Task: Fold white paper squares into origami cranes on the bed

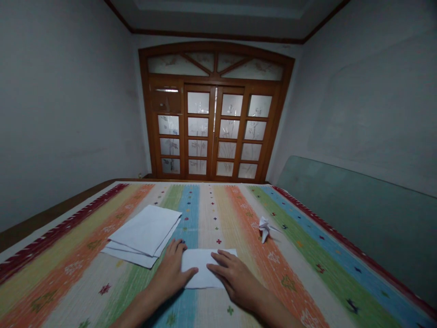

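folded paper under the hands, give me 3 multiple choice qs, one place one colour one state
1. Where is the paper figure? A) on the floor by the doors B) on the striped mat, right of the right hand C) held in a hand
2. What colour is the wooden door frame? A) blue B) white C) reddish brown
3. How does the sheet lie? A) flat on the mat B) crumpled in a ball C) held up in the air

Answers: B, it sits on the mat; C, the frame shows reddish brown; A, the left hand and right hand press it down.

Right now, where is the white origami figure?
In the head view, the origami figure sits on the striped mat, ahead of and right of the right hand and the folded white paper beneath it.
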The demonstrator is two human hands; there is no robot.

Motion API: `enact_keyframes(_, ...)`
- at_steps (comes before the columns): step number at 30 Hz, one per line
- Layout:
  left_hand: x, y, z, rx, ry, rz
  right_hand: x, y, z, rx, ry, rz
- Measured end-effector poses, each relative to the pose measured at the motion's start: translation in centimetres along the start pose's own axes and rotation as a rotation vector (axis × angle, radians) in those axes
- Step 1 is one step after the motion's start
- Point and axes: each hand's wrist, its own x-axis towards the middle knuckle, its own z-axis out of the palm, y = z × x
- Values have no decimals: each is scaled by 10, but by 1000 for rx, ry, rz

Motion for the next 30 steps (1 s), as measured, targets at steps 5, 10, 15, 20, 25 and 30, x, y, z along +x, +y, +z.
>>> enact_keyframes(5,3,-1,-2,-69,-5,-18,0,-1,-1,-16,-9,1)
enact_keyframes(10,4,4,-9,-103,-45,80,0,-2,-2,-9,-10,-4)
enact_keyframes(15,3,13,-13,-54,-94,78,0,-2,1,-38,-16,6)
enact_keyframes(20,-1,17,-15,-39,-111,118,0,-2,3,-42,-18,-2)
enact_keyframes(25,-7,23,-15,46,-107,149,1,-2,3,-55,-22,-4)
enact_keyframes(30,-8,23,-13,61,-105,154,1,-2,4,-35,-11,2)
